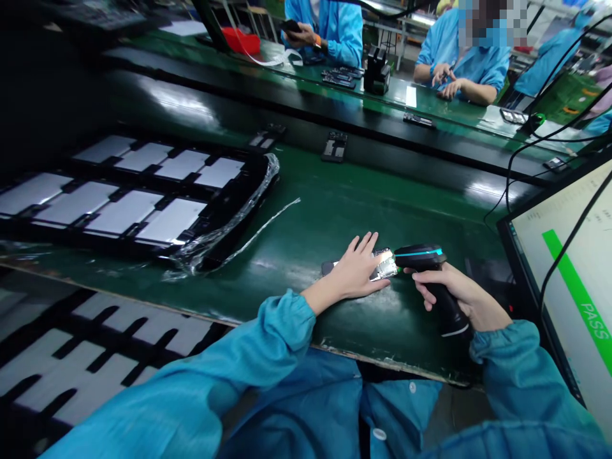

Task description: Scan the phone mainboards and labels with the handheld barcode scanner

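Observation:
A phone mid-frame with exposed inner parts [385, 270] lies on the green bench top. My left hand [356, 271] rests across it with fingers stretched out and hides its middle; the thumb lies along the near side. My right hand [452, 287] is wrapped round the grip of a black handheld barcode scanner [421, 256] with a blue stripe. The scanner's head points left, close to the phone's right end, where a bright patch of light falls.
A black tray [210, 213] of flat grey pieces, edged with clear wrap, lies left. Another tray [90, 357] sits below the bench edge. A monitor [564, 268] showing "PASS" stands right, with hanging cables. Phone parts [335, 146] lie behind; two co-workers sit opposite.

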Motion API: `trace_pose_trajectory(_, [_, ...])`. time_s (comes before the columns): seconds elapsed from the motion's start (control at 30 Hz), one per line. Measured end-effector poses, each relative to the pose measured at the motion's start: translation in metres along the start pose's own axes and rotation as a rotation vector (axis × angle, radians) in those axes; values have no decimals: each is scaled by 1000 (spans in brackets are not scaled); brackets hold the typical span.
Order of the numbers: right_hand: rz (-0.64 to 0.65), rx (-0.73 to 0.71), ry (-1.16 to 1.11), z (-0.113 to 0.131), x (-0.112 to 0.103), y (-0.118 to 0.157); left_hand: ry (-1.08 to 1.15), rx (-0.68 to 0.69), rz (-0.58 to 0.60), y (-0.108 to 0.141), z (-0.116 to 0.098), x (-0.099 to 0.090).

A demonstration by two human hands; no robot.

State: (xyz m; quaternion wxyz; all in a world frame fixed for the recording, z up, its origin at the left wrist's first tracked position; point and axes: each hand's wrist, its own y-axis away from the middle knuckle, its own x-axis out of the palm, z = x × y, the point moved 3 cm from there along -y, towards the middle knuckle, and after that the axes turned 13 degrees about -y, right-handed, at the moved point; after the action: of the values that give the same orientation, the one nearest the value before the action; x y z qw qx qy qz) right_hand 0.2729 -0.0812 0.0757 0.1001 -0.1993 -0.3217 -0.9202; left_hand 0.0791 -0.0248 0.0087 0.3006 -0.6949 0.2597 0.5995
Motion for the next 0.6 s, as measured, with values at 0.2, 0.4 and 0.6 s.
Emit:
trace_pose_trajectory(0.2, [-17,-12,-14,-5,-2,2,-12,43,-24,0,2,-2])
trace_pose_trajectory(0.4, [-27,-42,10,-7,1,4,-34,44,-65,-1,3,1])
trace_pose_trajectory(0.6, [-54,-84,33,-9,6,9,-12,41,-103,-2,5,7])
